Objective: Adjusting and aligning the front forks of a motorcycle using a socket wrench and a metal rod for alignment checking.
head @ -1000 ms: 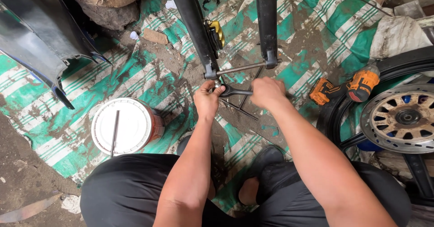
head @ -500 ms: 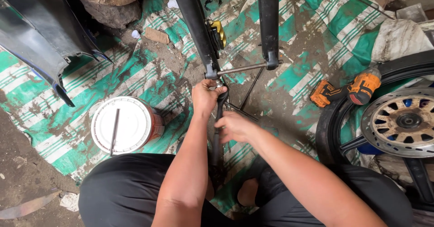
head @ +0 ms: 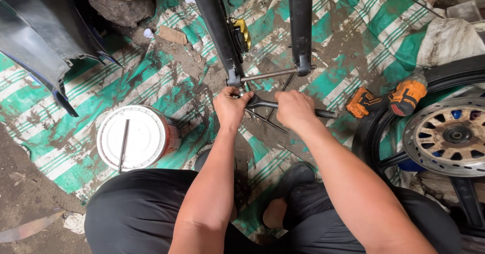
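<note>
Green-and-white striped tarp [head: 151,82], muddy, lies under everything. Your left hand [head: 230,107] curls its fingers around the wrench [head: 283,105] head, just below the left fork leg [head: 217,31]. Your right hand [head: 294,110], half a second ago lower by your knee, now closes around the handle again, so both hands bear on it. Above runs the axle [head: 268,74]; a drill [head: 389,98] lies right, a bucket [head: 134,137] left.
</note>
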